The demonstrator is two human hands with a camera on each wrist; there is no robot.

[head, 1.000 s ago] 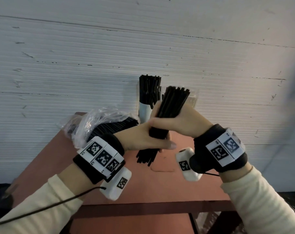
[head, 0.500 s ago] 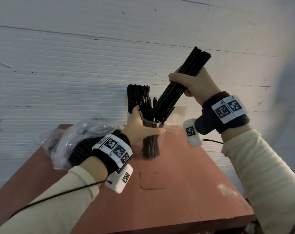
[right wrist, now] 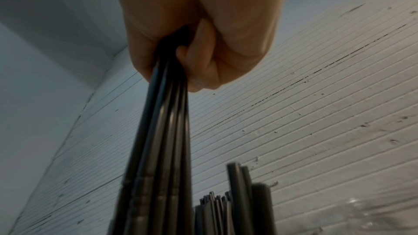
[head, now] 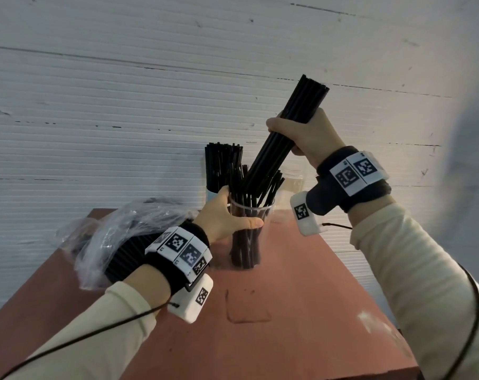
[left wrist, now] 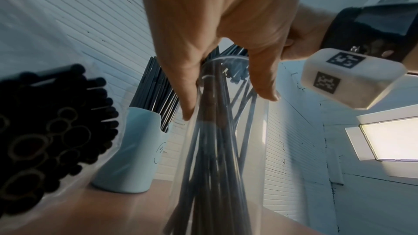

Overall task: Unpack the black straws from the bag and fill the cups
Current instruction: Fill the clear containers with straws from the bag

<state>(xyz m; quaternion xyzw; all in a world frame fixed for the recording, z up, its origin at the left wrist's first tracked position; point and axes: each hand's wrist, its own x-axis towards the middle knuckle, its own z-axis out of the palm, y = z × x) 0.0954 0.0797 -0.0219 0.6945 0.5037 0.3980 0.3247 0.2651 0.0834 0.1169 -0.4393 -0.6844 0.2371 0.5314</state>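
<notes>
Since half a second back, little shifted: bundle of thin black plastic straws (head: pixel 282 144) a touch higher and still slanted, lower ends still down among the loose straws in the clear plastic cup (head: pixel 250 215). Since a full second back, much more: bundle carried from low over the table up and back to that cup, left hand gone from the bundle to the cup wall.

Right hand (head: pixel 304 133) closed in a fist round the bundle's upper part, above and to the right of the clear cup, top ends poking out past the knuckles. Left hand (head: pixel 227 218) wrapped round the clear cup just under its rim, thumb across the near side, fingers (left wrist: pixel 185 85) behind, steadying it on the reddish-brown table (head: pixel 287 311).

Long axis of the bundle running from upper right down to lower left into the cup mouth; to seat it, probably needs tipping upright and letting slide down. Right hand alone carrying the straws; left nearer the cup.

Behind and left of the clear cup, a pale blue cup (left wrist: pixel 133 151) already packed with straws. Further left, the crumpled clear plastic bag (head: pixel 115 237) lying on its side with many black straws still inside. Just behind and right, another clear cup (head: pixel 294 182), contents not discernible.
</notes>
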